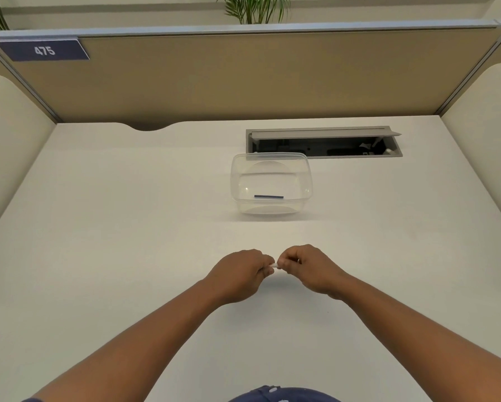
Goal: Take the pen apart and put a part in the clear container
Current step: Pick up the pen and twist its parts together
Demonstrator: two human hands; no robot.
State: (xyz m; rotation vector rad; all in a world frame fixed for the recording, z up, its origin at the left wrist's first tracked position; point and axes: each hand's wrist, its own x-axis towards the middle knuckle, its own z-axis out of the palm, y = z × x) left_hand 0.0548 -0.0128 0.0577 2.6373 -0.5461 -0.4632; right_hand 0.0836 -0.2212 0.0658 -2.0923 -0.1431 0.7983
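A: So both hands are meeting over the desk (98, 216), left hand (240, 274) and right hand (310, 271) curled tight, pinching a small white pen piece (274, 266) between their fingertips

B: Yep, and the clear container (271, 184) is sitting well beyond them, near the cable hatch (324, 142). A thin dark part (268, 197) is lying inside it, probably the refill, hard to say

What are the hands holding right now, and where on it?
A small white pen piece, pinched at opposite ends by the left hand and right hand; only its middle shows.
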